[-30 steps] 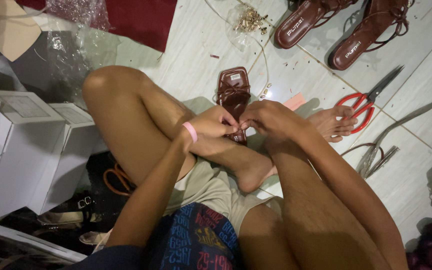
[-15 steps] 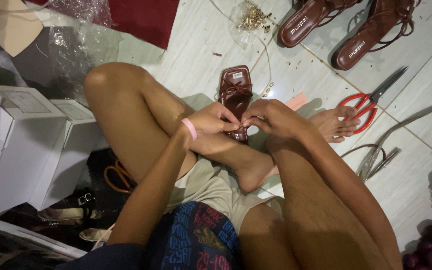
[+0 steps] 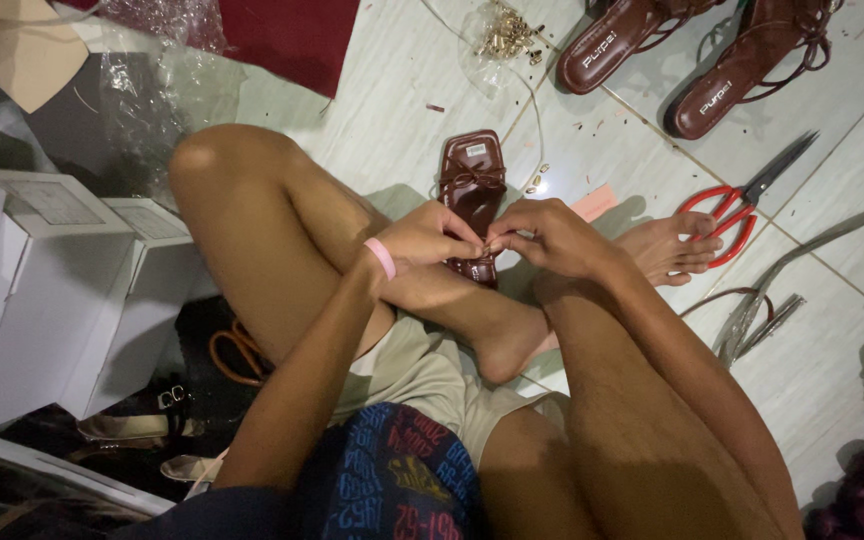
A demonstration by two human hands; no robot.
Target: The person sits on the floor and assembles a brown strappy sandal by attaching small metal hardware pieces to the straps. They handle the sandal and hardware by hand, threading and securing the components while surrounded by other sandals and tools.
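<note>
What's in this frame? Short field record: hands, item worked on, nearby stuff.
left hand: left hand, pink band at wrist, fingertips pinched at the sandal's near end
right hand: right hand, fingertips meeting the left's; grip contents too small to tell
item: brown flat leather sandal with bow strap, lying on the pale tiled floor
right of it: red-handled scissors
above: heap of small gold metal fittings; two brown strappy sandals
left: white cardboard boxes
</note>
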